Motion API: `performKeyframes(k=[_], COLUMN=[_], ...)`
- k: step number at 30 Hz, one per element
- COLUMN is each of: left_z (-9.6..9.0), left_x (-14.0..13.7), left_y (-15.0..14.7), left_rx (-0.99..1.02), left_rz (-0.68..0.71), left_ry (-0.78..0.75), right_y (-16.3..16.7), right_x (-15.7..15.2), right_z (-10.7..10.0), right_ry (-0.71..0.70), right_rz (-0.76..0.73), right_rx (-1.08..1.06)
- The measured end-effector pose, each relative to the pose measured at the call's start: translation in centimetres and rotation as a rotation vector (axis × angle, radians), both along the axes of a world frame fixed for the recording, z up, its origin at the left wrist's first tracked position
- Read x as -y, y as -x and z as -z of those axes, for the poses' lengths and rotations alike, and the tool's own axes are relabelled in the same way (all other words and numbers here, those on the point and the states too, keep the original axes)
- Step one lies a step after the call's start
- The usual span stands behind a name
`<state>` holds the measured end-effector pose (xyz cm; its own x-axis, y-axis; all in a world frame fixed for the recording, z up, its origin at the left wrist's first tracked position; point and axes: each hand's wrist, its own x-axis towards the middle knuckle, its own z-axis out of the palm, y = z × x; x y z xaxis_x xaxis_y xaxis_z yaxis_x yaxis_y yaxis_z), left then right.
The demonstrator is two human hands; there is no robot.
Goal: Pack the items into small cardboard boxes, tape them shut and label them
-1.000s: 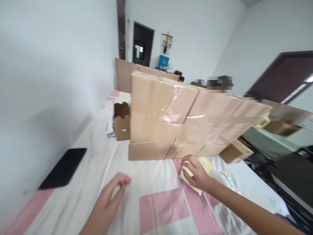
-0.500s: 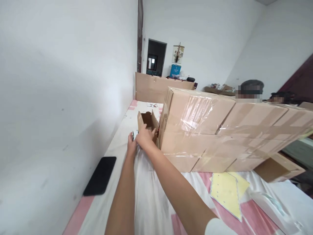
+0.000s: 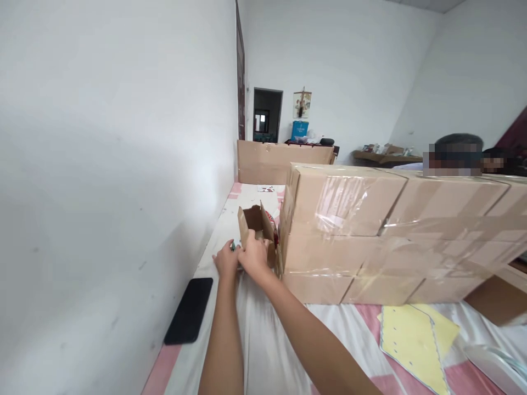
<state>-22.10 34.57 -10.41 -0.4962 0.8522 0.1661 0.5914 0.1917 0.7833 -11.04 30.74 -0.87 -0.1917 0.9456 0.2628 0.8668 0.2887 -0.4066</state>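
A small open cardboard box (image 3: 270, 226) stands on the cloth, its flaps raised and its brown inside showing. My right hand (image 3: 254, 257) is at the near left side of this box, with its fingers closed over the edge. Just left of it, my left hand (image 3: 226, 260) has its fingers bent around a small greenish item (image 3: 233, 246), mostly hidden. Its kind is too small to make out. The two hands nearly touch. Something red and patterned (image 3: 275, 232) shows between the box and the big stack.
Taped cardboard cartons (image 3: 329, 252) form a tall stack at right. A black phone (image 3: 189, 311) lies by the left wall. Yellow paper sheets (image 3: 411, 343) and a white device (image 3: 494, 365) lie at front right. A cardboard panel (image 3: 263, 163) stands behind; people (image 3: 459, 151) are beyond the stack.
The view has shifted, so the scene sits lower and further right. My left hand has turned, its fingers now bent in closer to my right hand, which stays at the box.
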Motion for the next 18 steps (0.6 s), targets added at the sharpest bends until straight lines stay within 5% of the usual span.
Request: performKeyframes(k=[7, 14, 18], left_z=[-2.0, -1.1, -1.0], left_x=[6.0, 10.6, 15.7], left_y=[1.5, -0.3, -1.4], left_rx=[-0.093, -0.117, -0.176], left_rz=[-0.223, -0.384, -0.366], left_ry=[0.204, 0.293, 0.244], right_y=[-0.4, -2.3, -4.9], right_x=[5.7, 9.7, 12.3], right_z=[0.0, 0.1, 1.4], right_ry=[0.067, 0.125, 0.101], right_rz=[-0.179, -0.264, -0.344], right_rx=[-0.1, -0.187, -0.217])
